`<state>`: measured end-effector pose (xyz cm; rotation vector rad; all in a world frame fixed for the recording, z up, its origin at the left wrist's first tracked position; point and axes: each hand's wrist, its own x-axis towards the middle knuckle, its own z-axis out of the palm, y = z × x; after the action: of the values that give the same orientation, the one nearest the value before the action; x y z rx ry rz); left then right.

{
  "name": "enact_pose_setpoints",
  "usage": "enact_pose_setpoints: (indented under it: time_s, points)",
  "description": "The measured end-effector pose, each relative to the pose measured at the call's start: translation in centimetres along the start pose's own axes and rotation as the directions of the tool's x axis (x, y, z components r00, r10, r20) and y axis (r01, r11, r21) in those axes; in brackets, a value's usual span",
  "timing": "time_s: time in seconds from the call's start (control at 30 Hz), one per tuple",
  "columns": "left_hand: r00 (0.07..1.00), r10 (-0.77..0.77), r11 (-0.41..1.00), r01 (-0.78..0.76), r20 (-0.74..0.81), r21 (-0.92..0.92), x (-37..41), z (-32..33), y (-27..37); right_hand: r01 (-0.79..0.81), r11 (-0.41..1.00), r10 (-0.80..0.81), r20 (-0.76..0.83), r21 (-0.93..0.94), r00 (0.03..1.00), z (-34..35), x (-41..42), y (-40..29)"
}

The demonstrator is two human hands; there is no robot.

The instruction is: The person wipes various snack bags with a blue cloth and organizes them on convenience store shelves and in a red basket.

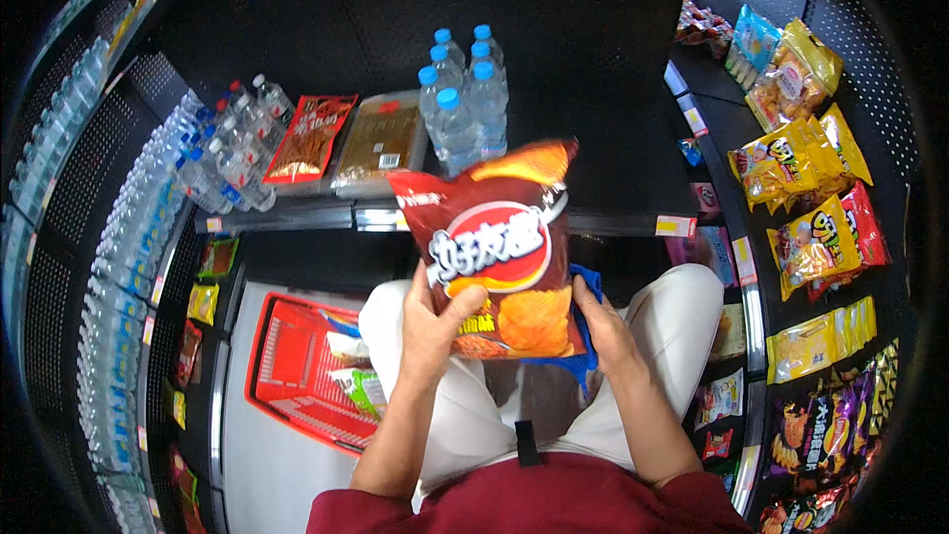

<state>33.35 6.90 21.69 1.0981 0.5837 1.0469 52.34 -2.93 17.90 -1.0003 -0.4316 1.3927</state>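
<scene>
My left hand grips the lower left side of a dark red bag of chips, its thumb lying across the front. The bag is upright, printed side towards me. My right hand is at the bag's lower right edge, its fingers on a blue cloth or packet that sticks out behind the bag; whether it also grips the bag I cannot tell. Both hands are above my knees, in front of a black shelf. Just beyond the bag stand several water bottles with blue caps.
A red shopping basket with snack packets stands on the floor at left. A red snack pouch, a flat brown package and small bottles lie on the shelf. Bottle shelves flank the left, yellow snack bags the right.
</scene>
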Motion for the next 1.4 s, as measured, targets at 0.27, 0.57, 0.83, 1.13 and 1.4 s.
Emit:
enact_pose_setpoints:
  time_s: [0.27,0.57,0.83,1.13,1.4]
  points:
    - [0.930,0.203,0.977,-0.214,-0.308,0.000,-1.4,-5.7,3.1,-0.125,0.987,0.128,0.031,-0.101,0.991,1.1,-2.4,1.1]
    - [0.804,0.323,0.944,-0.234,-0.500,0.234,-8.9,-21.0,6.8,-0.005,0.999,0.015,-0.240,0.042,0.971,-2.8,-1.4,0.5]
    - [0.817,-0.137,0.951,0.267,-0.560,0.157,-16.9,-34.0,-5.1,-0.077,0.993,0.032,-0.425,-0.089,0.904,-4.2,-1.3,2.1]
    - [0.697,0.050,0.936,0.217,-0.716,0.277,-17.9,-37.5,-15.0,-0.072,0.994,0.032,-0.414,-0.081,0.910,-5.2,-0.9,3.5]
    - [0.679,0.260,0.899,0.090,-0.687,0.429,-11.6,-24.9,-3.9,-0.033,0.990,-0.017,-0.356,-0.134,0.934,-2.8,-1.9,3.0]
